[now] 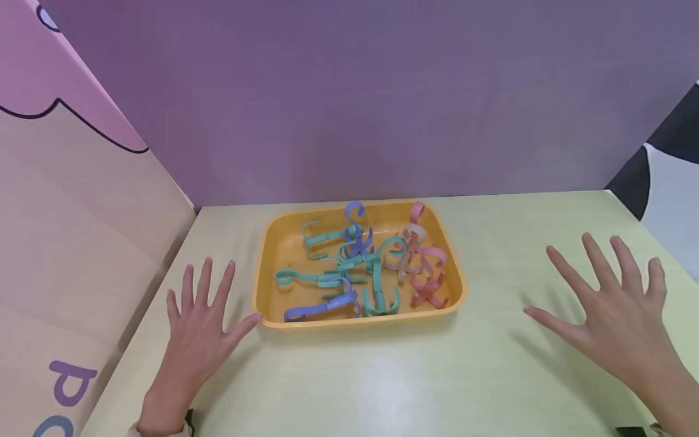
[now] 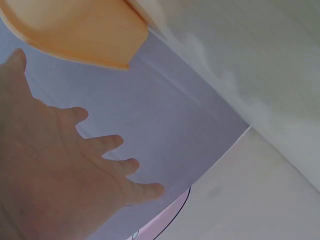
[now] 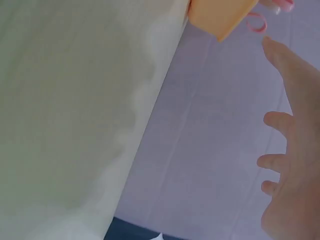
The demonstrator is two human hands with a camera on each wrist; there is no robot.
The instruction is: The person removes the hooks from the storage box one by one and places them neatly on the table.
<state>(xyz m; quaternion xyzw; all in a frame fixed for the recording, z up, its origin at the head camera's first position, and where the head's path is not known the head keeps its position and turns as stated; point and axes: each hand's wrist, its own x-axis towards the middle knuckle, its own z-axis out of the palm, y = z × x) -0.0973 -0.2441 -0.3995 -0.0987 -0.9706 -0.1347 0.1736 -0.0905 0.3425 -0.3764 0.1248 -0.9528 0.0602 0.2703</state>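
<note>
A yellow-orange plastic tray [image 1: 281,249] stands on the table and holds several curly plastic pieces with hooked arms. Among them are teal pieces [image 1: 378,282], blue-violet pieces [image 1: 322,305] and, at the right, pink pieces [image 1: 428,288] beside a pale one [image 1: 405,261]. My left hand [image 1: 196,337] is left of the tray, fingers spread, holding nothing. Its thumb tip appears at the tray's front left corner; whether they touch I cannot tell. Well to the right, my right hand [image 1: 622,331] hovers over the table with spread fingers and holds nothing. Both wrist views show the tray's outer wall [image 2: 85,40].
A pale wood-toned table [image 1: 382,382] carries the tray near its back edge. Behind it rises a purple wall panel [image 1: 382,103]. To the left stands a light printed panel [image 1: 71,243]; a black-and-white panel [image 1: 674,176] is at the right.
</note>
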